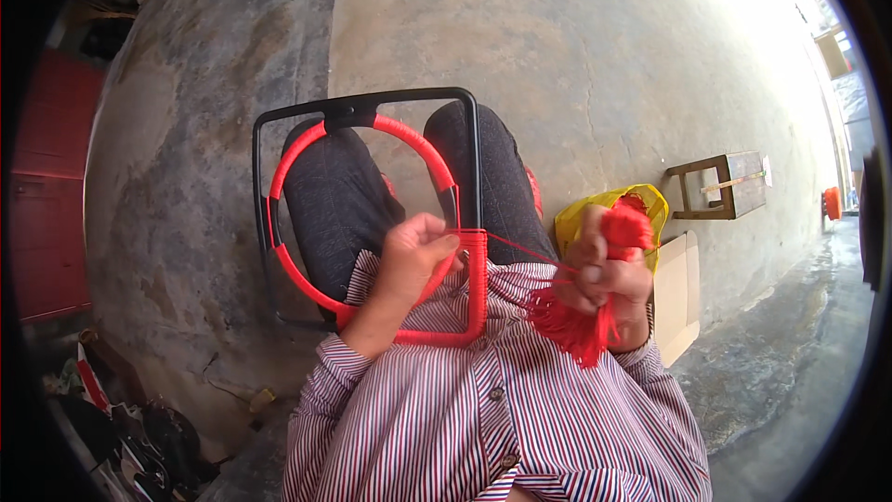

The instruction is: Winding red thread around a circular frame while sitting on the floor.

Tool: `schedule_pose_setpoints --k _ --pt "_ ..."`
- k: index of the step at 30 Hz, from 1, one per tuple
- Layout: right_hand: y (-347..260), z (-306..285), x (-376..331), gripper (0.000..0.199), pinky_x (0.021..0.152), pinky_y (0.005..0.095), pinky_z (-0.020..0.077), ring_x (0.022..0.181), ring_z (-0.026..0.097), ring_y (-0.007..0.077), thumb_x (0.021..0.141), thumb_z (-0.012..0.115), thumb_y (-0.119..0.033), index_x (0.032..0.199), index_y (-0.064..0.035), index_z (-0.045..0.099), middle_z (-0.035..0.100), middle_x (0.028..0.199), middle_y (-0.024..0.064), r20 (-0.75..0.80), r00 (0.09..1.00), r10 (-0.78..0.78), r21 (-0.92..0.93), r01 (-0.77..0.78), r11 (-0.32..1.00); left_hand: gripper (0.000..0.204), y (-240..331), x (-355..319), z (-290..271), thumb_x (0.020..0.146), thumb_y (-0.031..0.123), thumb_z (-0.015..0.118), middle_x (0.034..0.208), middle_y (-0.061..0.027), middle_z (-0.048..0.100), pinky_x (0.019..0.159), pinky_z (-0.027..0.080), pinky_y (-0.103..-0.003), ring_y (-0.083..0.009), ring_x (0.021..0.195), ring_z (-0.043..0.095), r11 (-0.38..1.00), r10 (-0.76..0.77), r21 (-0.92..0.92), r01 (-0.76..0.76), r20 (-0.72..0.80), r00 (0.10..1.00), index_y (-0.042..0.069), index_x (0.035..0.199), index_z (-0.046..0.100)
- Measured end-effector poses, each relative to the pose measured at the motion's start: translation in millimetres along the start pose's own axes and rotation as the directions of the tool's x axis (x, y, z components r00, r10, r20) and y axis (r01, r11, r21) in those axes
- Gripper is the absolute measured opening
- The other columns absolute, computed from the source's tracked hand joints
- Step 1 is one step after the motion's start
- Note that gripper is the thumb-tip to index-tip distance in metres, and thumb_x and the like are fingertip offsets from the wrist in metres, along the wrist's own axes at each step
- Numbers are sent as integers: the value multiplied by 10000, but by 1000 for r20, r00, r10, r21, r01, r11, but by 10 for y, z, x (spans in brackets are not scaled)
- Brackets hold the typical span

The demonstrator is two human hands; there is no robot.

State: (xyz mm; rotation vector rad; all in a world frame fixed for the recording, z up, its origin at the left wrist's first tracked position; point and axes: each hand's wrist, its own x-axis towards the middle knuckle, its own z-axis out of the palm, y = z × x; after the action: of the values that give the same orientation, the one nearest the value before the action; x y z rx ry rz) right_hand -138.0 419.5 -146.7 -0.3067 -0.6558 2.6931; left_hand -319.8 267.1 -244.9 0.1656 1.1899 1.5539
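Observation:
A black rectangular frame (475, 158) with a round ring (414, 141) inside it rests across my lap. Red cord wraps most of the ring, along with the frame's near edge and the lower part of its right side (476, 279). At the upper end of that wrapping, my left hand (420, 256) is closed on the frame, thumb and fingers pinched together; some fingertips are hidden. To the right, my right hand (609, 270) grips a thick bundle of red cord (567, 325) whose loose ends hang down. Thin strands of cord (522, 249) stretch between the frame and this hand.
Behind my right hand stands a yellow bag (581, 207) with red material in it. Flat cardboard (678, 293) lies beside it, and a small wooden stool (725, 184) stands farther right. A red cabinet (56, 195) is at the far left, with clutter (139, 437) at the lower left.

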Motion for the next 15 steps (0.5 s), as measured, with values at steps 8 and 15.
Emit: schedule_pose_setpoints --k 8,15 --pt "12 141 318 393 776 337 443 879 554 215 774 639 -109 1123 25 519 583 922 101 628 639 444 -633 88 769 594 -63 16 56 926 455 507 856 -91 651 663 480 -290 -128 744 609 686 460 640 -346 -13 888 -37 1253 447" --pt "183 -349 618 382 705 328 483 834 587 275 674 733 -95 1028 4 630 551 845 116 30 996 -81 -838 -19 -545 549 -11 34 -78 985 506 299 832 -39 632 632 487 -283 -136 694 581 990 -84 -122 69 -127 988 73 1209 552"
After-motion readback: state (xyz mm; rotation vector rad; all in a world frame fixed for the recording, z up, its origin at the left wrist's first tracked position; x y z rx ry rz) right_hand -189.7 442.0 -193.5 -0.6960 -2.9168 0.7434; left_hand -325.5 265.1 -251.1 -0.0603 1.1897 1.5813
